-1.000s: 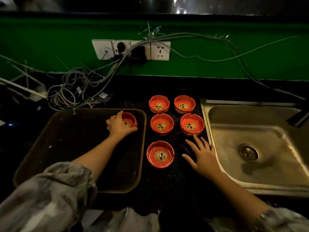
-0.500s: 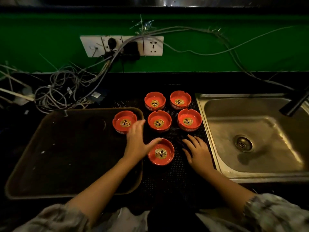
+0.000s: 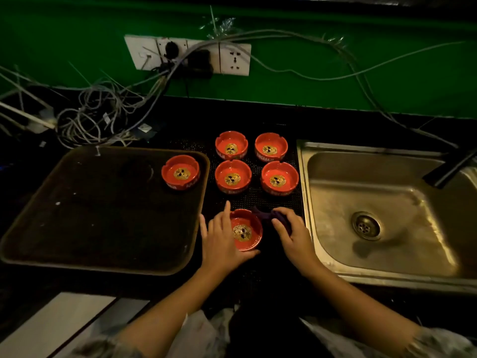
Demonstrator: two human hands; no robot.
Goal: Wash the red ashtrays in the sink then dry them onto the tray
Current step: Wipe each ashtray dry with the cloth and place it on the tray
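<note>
Tray (image 3: pixel 77 228) mostly bare, only one ashtray (image 3: pixel 180 173) in its far right corner; wide free room across the rest. Mat (image 3: pixel 258 200) between tray and sink (image 3: pixel 387 277) is crowded: four ashtrays (image 3: pixel 233 176) in a tight two-by-two block at the back, narrow gaps between them. Near ashtray (image 3: pixel 246 229) sits in front, left hand (image 3: pixel 222 241) around it, right hand (image 3: pixel 294 236) just beside on a dark cloth (image 3: pixel 260 211). Sink basin open, only the faucet (image 3: pixel 449 169) juts over its far right. Cable tangle (image 3: pixel 95 120) blocks the counter behind the tray.
</note>
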